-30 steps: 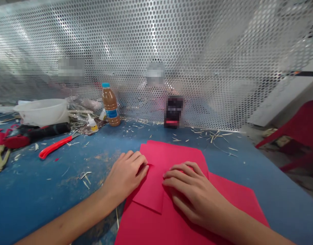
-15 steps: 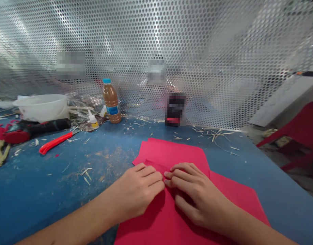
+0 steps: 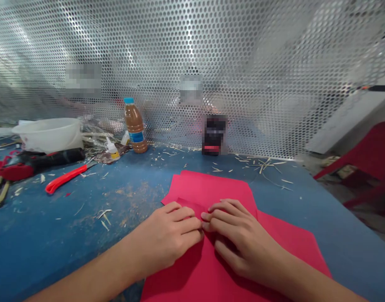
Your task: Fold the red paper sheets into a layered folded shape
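Observation:
Red paper (image 3: 214, 182) lies in overlapping pieces on the blue table in front of me. My left hand (image 3: 171, 235) rests on it with curled fingers closed on a raised, darker red flap near the middle. Close beside it, my right hand (image 3: 242, 235) has its fingers bent and pressed together on the same paper, its thumb lower on the sheet. The fingertips of both hands nearly meet. What lies under the fingers is hidden.
At the left are a red-handled knife (image 3: 66, 178), a black and red tool (image 3: 41, 161), a white bowl (image 3: 49, 135), a glue bottle (image 3: 112, 149) and a brown drink bottle (image 3: 135, 128). A perforated metal panel (image 3: 164, 50) stands behind. Thin scraps dot the table.
My left hand has shifted very slightly, its lower fingers a little straighter. The view has moved a little, so the things at the left appear farther left.

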Available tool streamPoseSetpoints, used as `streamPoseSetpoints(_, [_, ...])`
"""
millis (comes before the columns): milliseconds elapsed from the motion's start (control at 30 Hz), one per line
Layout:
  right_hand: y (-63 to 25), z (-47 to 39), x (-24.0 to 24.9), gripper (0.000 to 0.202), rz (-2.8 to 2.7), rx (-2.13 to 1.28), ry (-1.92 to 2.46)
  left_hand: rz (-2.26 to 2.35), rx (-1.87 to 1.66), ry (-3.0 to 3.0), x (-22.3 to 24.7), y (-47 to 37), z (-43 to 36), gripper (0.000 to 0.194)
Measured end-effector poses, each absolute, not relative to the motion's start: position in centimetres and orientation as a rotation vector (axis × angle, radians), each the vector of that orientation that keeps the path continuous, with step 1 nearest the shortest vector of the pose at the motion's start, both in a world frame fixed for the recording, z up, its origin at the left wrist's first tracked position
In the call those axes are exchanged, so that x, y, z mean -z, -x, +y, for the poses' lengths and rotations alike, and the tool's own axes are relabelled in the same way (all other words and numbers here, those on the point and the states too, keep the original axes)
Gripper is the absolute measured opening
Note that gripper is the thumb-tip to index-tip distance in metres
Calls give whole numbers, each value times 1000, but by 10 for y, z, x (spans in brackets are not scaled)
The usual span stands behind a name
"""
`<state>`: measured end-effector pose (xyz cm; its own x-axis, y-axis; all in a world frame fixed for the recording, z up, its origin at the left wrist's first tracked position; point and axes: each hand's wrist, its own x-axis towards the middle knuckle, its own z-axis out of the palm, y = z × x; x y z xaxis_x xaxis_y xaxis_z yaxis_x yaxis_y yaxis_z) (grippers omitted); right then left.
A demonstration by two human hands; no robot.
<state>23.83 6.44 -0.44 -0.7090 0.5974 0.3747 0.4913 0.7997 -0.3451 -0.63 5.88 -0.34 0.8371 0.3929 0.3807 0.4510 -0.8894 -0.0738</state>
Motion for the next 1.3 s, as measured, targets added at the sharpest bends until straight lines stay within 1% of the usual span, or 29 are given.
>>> streamPoseSetpoints(67, [-239, 64, 4, 23, -2518, -301, 817, -622, 579, 2859, 1, 4, 58, 16])
streamPoseSetpoints(300, [-240, 62, 3, 21, -2533, -255, 847, -495, 703, 2956, -1, -5, 43, 31])
streamPoseSetpoints(533, [-239, 62, 3, 22, -2535, -170, 840, -496, 709, 2955, -3, -2, 45, 27])
streamPoseSetpoints(767, [-238, 58, 1, 24, -2544, -157, 799, -526, 728, 2974, 2, -2, 43, 30])
streamPoseSetpoints(1033, [-227, 49, -2, 15, -2595, -118, 896, -488, 727, 2882, 4, -4, 34, 33])
streamPoseSetpoints(1167, [-223, 50, -1, 6, -2609, -96, 984, -514, 752, 2881, 4, -5, 33, 38])
streamPoseSetpoints(1300, [-220, 51, 3, 11, -2563, -68, 1042, -515, 795, 2891, 4, -5, 34, 46])
